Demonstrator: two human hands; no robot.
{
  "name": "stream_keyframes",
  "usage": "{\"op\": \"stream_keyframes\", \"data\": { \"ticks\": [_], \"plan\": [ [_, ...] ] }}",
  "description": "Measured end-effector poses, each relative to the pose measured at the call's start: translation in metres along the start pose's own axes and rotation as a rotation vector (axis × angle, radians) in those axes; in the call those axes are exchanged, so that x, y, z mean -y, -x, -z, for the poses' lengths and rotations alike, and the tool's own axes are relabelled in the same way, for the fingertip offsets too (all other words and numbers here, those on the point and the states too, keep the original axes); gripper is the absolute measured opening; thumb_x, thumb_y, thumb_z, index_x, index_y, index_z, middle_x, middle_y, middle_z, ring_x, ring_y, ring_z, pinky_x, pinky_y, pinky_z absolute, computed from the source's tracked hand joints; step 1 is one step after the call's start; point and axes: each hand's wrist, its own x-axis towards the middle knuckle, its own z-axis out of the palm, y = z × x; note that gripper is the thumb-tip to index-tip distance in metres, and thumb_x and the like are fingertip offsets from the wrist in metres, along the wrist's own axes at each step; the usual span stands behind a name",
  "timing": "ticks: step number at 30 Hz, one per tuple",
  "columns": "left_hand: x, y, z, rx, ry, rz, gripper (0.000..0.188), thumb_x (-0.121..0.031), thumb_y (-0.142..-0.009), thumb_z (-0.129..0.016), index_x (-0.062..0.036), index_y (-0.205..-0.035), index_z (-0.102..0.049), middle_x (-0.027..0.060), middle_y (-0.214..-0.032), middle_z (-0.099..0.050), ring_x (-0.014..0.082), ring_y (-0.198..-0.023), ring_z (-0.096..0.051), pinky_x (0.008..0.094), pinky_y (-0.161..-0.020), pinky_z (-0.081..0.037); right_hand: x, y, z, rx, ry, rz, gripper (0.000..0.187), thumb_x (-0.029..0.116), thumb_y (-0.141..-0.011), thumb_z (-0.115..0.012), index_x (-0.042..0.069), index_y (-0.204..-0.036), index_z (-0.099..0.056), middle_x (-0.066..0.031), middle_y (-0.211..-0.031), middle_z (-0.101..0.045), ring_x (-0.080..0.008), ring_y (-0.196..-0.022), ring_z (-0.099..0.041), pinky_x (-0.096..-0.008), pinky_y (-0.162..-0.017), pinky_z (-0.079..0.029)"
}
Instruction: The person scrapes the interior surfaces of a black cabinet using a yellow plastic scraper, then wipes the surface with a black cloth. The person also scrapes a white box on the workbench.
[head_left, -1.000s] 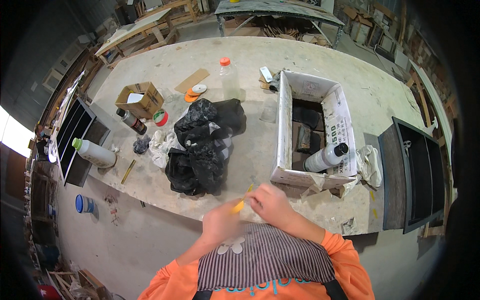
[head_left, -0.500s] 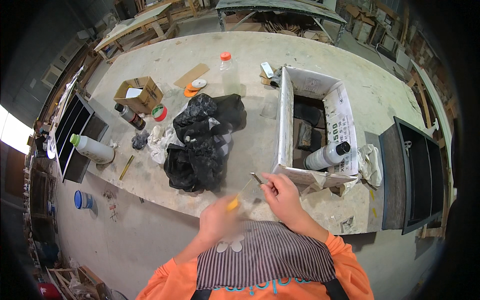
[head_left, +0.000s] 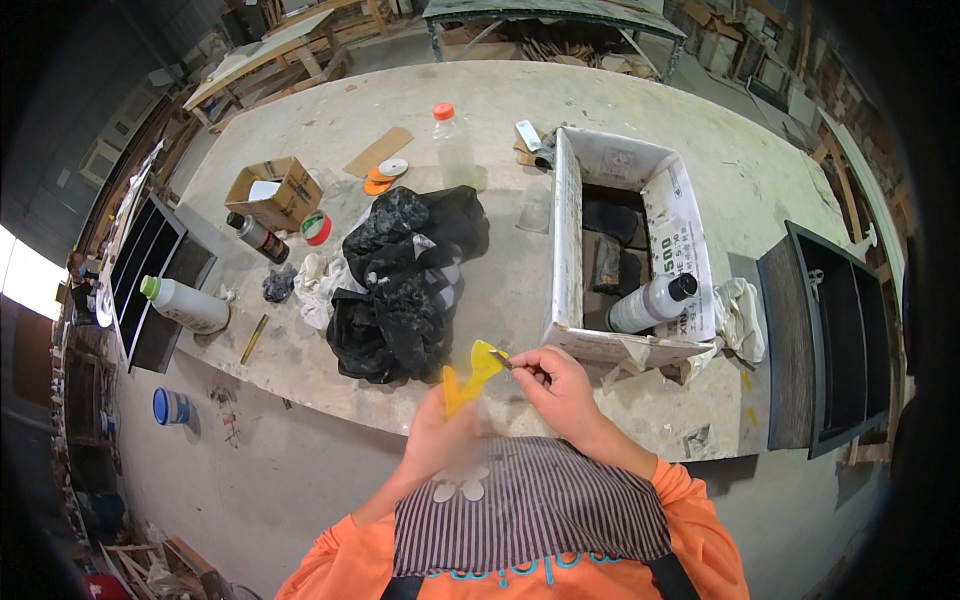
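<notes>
My left hand [head_left: 443, 430], slightly blurred, is closed around the handle of a yellow plastic scraper [head_left: 485, 362]. Its broad end points away from me, over the near edge of the table. With my right hand [head_left: 560, 388] I pinch a thin, dark metal strip [head_left: 501, 359], perhaps a blade; its tip meets the scraper's broad end. Just beyond my hands lies a heap of black cloth [head_left: 400, 290]. A white cardboard box [head_left: 630, 345] stands to the right, holding dark blocks [head_left: 607, 268] and a grey bottle with a black cap [head_left: 652, 304].
At left are a white bottle with a green cap [head_left: 186, 304], a spray can [head_left: 258, 238], a small cardboard box [head_left: 275, 195] and a yellow stick [head_left: 254, 340]. A clear bottle [head_left: 452, 150] stands farther back. Dark shelf units [head_left: 835, 340] flank the table [head_left: 520, 90].
The scraper has turned from a blurred, edge-on position to show its broad yellow face. It has come up against the metal strip, which was apart from it. My right hand has shifted slightly.
</notes>
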Motion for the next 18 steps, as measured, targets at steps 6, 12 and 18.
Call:
{"op": "stream_keyframes", "data": {
  "ticks": [6, 12, 18],
  "plan": [
    [-0.007, 0.004, -0.006, 0.014, 0.09, -0.033, 0.023, -0.01, -0.101, -0.047, -0.0028, -0.123, -0.046, 0.0085, -0.074, -0.058, 0.0068, -0.044, -0.038, 0.0215, -0.044, -0.032, 0.0, -0.005, 0.002, -0.051, 0.159, 0.189, 0.021, 0.003, -0.085, -0.068, 0.004, -0.105, -0.07, -0.0044, -0.08, -0.058, -0.0113, -0.065, -0.053, -0.0246, -0.059, -0.044],
    [0.002, 0.004, 0.0, 0.04, 0.135, 0.031, 0.027, -0.014, -0.102, -0.048, -0.0024, -0.127, -0.052, 0.0051, -0.073, -0.056, 0.0066, -0.046, -0.038, 0.0217, -0.044, -0.032, -0.006, 0.002, -0.014, -0.085, 0.262, 0.4, 0.017, 0.002, -0.083, -0.067, 0.004, -0.099, -0.071, -0.0094, -0.079, -0.06, -0.0228, -0.066, -0.058, -0.0302, -0.06, -0.047],
    [0.016, 0.001, 0.006, -0.004, -0.023, 0.045, 0.035, -0.019, -0.104, -0.044, -0.0037, -0.136, -0.048, 0.0004, -0.072, -0.049, 0.0059, -0.049, -0.038, 0.0218, -0.045, -0.032, -0.004, -0.001, -0.016, -0.066, 0.271, 0.343, 0.012, 0.003, -0.082, -0.067, 0.004, -0.094, -0.07, -0.0105, -0.081, -0.062, -0.0252, -0.07, -0.061, -0.0334, -0.062, -0.049]
  ]
}}
